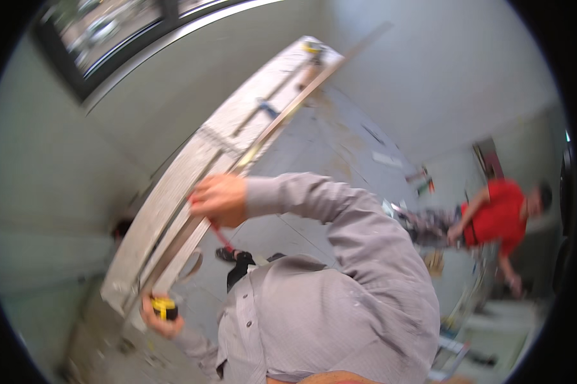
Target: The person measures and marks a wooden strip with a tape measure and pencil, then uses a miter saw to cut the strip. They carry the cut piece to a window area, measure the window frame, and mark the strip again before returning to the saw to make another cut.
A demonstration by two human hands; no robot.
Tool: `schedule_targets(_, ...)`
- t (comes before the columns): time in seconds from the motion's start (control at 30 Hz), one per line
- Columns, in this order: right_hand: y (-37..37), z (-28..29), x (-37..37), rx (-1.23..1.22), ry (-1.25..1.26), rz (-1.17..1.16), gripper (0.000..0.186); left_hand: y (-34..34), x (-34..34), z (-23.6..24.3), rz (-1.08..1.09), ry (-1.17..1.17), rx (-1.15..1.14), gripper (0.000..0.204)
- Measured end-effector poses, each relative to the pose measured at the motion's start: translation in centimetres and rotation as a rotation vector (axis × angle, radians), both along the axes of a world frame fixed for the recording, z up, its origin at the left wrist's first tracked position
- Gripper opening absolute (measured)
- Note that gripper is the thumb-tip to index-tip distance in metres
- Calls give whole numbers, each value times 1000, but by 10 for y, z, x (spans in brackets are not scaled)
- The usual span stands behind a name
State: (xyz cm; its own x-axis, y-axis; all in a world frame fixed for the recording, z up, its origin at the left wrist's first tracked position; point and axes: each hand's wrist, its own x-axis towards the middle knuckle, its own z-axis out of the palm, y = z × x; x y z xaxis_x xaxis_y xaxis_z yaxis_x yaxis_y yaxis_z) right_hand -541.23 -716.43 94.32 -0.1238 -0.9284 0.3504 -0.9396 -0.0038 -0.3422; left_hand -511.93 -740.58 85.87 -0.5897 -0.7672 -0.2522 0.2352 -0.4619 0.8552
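Observation:
Down at the lower left, my left hand (163,322) is closed around a yellow and black tape measure (165,308), beside the near end of a long wooden strip (180,248). Farther along the same strip, my right hand (219,200) is closed with its fingertips over the wood. A thin red stick (219,234), pencil-like but blurred, sticks out below that hand. Both hands are by the edge of a long whitish bench (157,221) that runs diagonally away. Whether the tape is drawn out along the strip I cannot tell.
Farther up the bench lie a blue tool (267,109) and a yellow-black tool (312,48), both blurred. A long thin strip (320,75) overhangs its far end. At the right stands a person in a red shirt (498,214). A window (112,32) is at the upper left.

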Motion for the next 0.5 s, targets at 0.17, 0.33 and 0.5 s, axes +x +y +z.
schedule_targets(0.17, 69, -49, 87, -68, 113, -148, 25, 12, 88, -42, -43, -47, -51, 29)
schedule_targets(0.33, 88, -18, 154, -11, 51, -101, 15, -14, 177, -26, -66, -172, -54, 30)
schedule_targets(0.5, 102, -14, 201, 6, 2, -117, 14, -17, 240, -41, -243, -304, 91, 30)
